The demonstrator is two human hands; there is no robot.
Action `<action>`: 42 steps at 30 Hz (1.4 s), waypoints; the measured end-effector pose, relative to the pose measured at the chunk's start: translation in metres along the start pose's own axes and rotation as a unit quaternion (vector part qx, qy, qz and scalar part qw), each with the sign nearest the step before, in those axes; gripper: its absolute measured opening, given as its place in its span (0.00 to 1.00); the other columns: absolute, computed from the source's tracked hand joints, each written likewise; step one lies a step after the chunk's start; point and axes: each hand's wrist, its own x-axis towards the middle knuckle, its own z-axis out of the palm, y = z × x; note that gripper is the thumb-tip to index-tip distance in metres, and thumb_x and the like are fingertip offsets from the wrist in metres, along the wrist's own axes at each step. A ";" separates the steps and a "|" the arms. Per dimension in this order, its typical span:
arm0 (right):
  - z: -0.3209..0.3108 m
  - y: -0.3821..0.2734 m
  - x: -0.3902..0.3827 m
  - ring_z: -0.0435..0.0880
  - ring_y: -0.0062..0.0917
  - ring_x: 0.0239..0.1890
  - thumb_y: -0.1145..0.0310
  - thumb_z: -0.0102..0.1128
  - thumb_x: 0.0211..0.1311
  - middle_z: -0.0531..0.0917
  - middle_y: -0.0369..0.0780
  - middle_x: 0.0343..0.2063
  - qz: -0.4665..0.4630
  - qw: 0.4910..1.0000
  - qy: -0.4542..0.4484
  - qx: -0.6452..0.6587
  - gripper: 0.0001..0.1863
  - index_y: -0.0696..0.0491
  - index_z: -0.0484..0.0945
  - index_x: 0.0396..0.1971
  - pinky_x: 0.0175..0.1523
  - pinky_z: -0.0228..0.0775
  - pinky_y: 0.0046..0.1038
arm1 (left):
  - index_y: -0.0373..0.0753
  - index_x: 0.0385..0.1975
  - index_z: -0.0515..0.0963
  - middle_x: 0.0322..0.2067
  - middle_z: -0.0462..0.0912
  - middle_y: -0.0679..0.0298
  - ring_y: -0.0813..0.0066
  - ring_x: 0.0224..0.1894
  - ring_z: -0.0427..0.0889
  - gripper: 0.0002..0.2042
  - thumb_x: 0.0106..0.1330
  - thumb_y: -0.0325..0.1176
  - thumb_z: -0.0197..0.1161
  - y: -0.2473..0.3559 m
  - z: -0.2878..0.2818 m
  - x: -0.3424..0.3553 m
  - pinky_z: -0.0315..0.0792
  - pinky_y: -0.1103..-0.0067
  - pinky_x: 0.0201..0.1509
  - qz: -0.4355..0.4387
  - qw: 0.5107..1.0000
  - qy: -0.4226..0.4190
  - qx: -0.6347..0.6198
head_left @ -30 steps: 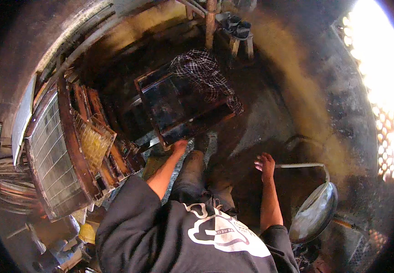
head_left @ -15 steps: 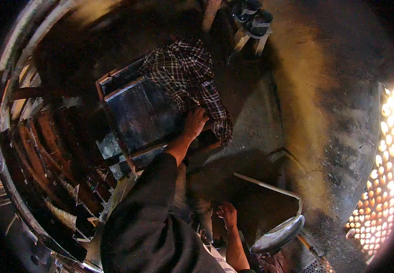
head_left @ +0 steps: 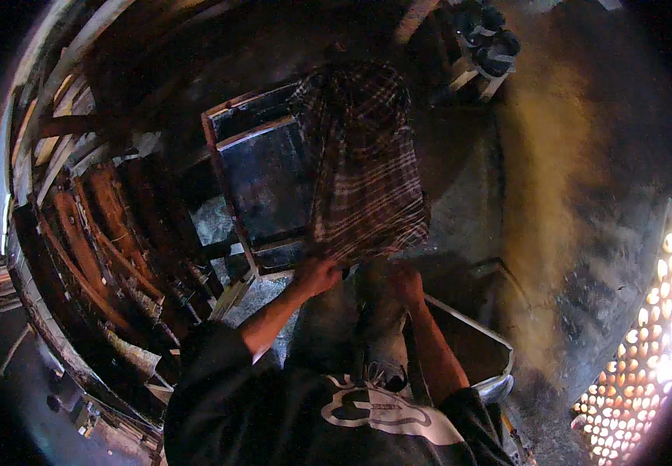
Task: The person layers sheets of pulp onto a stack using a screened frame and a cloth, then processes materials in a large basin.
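A dark plaid shirt (head_left: 371, 179) with pale lines lies spread over the right part of a low wooden-framed table (head_left: 262, 182). Its lower edge reaches toward me. My left hand (head_left: 319, 276) is closed on the near left corner of the cloth, beside the table's front edge. At the near right corner, my right hand (head_left: 406, 285) is also closed, its fingers curled at the shirt's hem. The fingertips of both hands are dim and partly hidden. Creases run slantwise across the lower half of the shirt.
Stacked planks and wood pieces (head_left: 95, 241) fill the left side. At the far right, dark objects (head_left: 491, 43) rest on a small wooden stand. A stained wall (head_left: 545, 194) rises on the right, beside a bright perforated opening (head_left: 646, 334). A metal rim (head_left: 495, 386) shows by my right forearm.
The bunched shirt is now drawn out toward me and lies flatter. My right hand has come up from below to its near edge; my left hand has moved nearer to me.
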 end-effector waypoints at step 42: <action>0.045 0.016 0.133 0.80 0.32 0.28 0.53 0.63 0.49 0.79 0.44 0.32 -0.074 0.814 0.071 -0.571 0.27 0.51 0.70 0.47 0.27 0.69 0.34 | 0.33 0.22 0.81 0.21 0.80 0.56 0.55 0.28 0.80 0.26 0.48 0.57 0.63 -0.036 0.090 0.038 0.71 0.60 0.32 -0.671 0.575 0.312 -0.349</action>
